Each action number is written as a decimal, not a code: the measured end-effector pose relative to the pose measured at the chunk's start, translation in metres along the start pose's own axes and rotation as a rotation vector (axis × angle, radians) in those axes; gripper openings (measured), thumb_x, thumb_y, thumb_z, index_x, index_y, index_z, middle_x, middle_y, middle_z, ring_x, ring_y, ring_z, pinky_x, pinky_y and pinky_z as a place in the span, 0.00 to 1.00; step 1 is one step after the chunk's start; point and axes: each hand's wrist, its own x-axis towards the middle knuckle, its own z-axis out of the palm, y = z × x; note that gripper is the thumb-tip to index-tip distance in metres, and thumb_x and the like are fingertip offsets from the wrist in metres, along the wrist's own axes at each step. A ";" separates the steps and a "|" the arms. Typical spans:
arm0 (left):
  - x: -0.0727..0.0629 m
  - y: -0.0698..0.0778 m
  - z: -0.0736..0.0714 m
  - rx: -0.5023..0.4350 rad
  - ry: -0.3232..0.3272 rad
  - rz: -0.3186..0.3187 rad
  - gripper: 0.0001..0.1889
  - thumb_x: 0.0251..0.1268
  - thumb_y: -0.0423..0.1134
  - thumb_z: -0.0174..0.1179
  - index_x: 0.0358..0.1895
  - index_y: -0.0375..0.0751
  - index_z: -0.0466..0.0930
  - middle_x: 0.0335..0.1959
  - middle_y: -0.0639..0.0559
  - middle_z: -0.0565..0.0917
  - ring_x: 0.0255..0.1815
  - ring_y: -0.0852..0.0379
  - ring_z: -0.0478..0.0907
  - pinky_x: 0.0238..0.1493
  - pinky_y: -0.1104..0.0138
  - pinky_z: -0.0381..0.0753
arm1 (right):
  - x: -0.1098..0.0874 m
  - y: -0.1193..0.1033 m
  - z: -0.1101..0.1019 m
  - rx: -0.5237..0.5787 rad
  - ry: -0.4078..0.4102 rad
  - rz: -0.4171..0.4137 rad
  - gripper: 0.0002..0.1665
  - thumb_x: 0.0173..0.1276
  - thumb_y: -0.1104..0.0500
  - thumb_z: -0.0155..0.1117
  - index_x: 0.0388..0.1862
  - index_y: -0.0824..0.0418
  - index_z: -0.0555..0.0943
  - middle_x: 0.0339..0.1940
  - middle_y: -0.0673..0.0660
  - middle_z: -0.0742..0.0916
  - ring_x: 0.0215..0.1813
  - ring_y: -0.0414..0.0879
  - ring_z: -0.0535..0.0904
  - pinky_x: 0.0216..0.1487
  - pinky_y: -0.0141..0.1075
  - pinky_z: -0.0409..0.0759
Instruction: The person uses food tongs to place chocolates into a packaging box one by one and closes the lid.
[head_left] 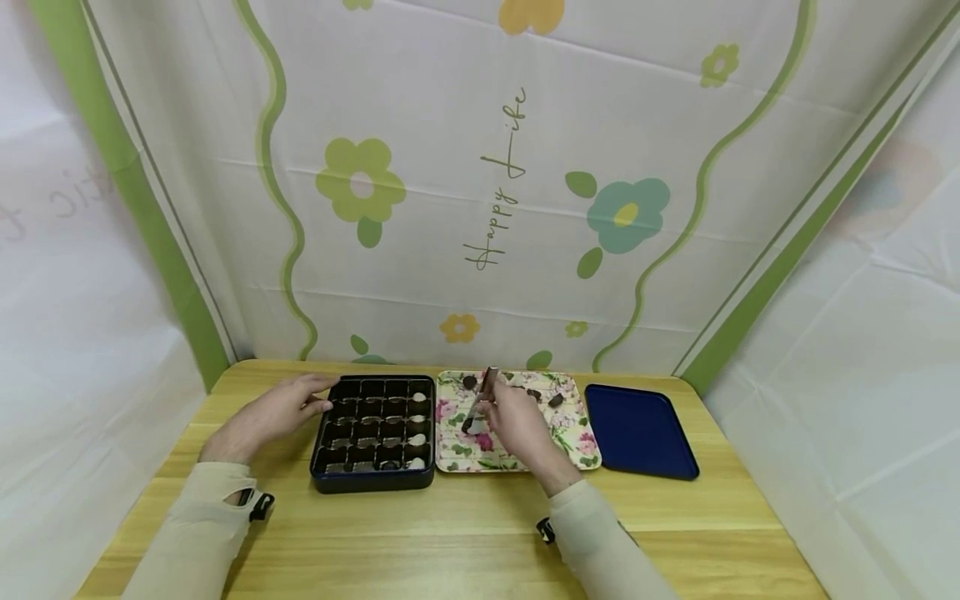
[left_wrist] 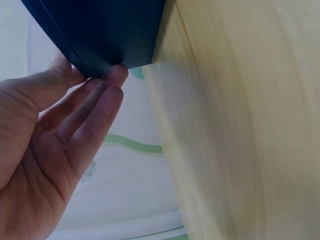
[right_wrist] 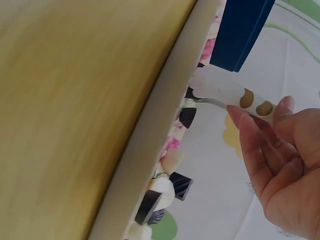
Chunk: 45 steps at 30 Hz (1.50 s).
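My left hand [head_left: 288, 410] rests at the far left corner of a dark blue box [head_left: 372, 483]. In the left wrist view its fingertips touch the box's side wall [left_wrist: 112, 35]. The box has a black divided insert, with white chocolates [head_left: 417, 440] in the right column and a dark one [head_left: 389, 465] in the front row. My right hand [head_left: 517, 419] pinches metal tongs [head_left: 483, 396] over a floral tray [head_left: 517, 467]. A dark chocolate [right_wrist: 189, 93] shows at the tongs' tips, low over the tray; I cannot tell whether they hold it.
Several dark and white chocolates, such as a striped dark square [right_wrist: 180, 185], lie on the tray, partly behind my right hand. A flat blue lid [head_left: 641, 429] lies right of the tray on the wooden table [head_left: 375, 542]. A patterned curtain [head_left: 450, 208] hangs behind.
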 end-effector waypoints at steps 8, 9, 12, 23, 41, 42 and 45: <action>-0.001 0.000 0.001 -0.009 -0.012 -0.014 0.28 0.91 0.35 0.66 0.82 0.22 0.76 0.81 0.17 0.78 0.62 0.30 0.96 0.68 0.37 0.95 | 0.006 -0.031 -0.008 -0.007 0.060 -0.020 0.07 0.89 0.55 0.71 0.54 0.58 0.87 0.47 0.59 0.98 0.37 0.48 0.94 0.30 0.32 0.87; -0.001 -0.001 0.001 -0.009 -0.012 -0.015 0.28 0.91 0.35 0.66 0.82 0.22 0.76 0.81 0.17 0.78 0.62 0.30 0.96 0.68 0.37 0.95 | 0.006 -0.035 -0.009 -0.013 0.066 -0.028 0.07 0.89 0.55 0.71 0.54 0.58 0.88 0.47 0.59 0.98 0.38 0.49 0.94 0.32 0.33 0.89; -0.001 -0.001 0.001 -0.008 -0.009 -0.013 0.28 0.90 0.35 0.66 0.82 0.22 0.76 0.80 0.16 0.78 0.61 0.31 0.96 0.67 0.37 0.96 | 0.007 -0.049 -0.009 -0.027 0.079 -0.052 0.07 0.89 0.55 0.71 0.54 0.58 0.89 0.46 0.59 0.98 0.39 0.50 0.94 0.35 0.34 0.90; -0.001 -0.002 0.002 -0.009 0.002 -0.007 0.27 0.90 0.34 0.67 0.81 0.22 0.77 0.80 0.17 0.78 0.60 0.31 0.96 0.66 0.38 0.96 | 0.006 -0.090 0.005 -0.022 0.033 -0.158 0.08 0.89 0.54 0.71 0.55 0.57 0.88 0.42 0.56 0.98 0.31 0.42 0.89 0.27 0.27 0.78; 0.001 -0.002 0.001 0.002 0.003 0.002 0.27 0.89 0.34 0.67 0.81 0.21 0.77 0.79 0.16 0.78 0.59 0.31 0.96 0.66 0.37 0.96 | 0.009 -0.113 0.036 -0.018 -0.090 -0.201 0.06 0.92 0.59 0.67 0.58 0.58 0.88 0.46 0.51 0.99 0.31 0.32 0.86 0.27 0.21 0.79; 0.001 -0.002 0.001 -0.001 0.002 -0.001 0.28 0.89 0.34 0.67 0.81 0.21 0.77 0.80 0.16 0.78 0.59 0.31 0.96 0.66 0.37 0.96 | 0.009 -0.113 0.037 -0.029 -0.092 -0.204 0.06 0.92 0.59 0.67 0.59 0.58 0.89 0.47 0.50 0.99 0.30 0.32 0.85 0.26 0.21 0.78; 0.001 -0.003 0.001 -0.008 -0.001 -0.010 0.28 0.89 0.34 0.67 0.81 0.21 0.77 0.80 0.17 0.78 0.60 0.31 0.96 0.65 0.38 0.97 | 0.010 -0.112 0.038 -0.075 -0.095 -0.212 0.07 0.93 0.58 0.68 0.59 0.56 0.89 0.47 0.49 0.99 0.28 0.31 0.83 0.25 0.21 0.76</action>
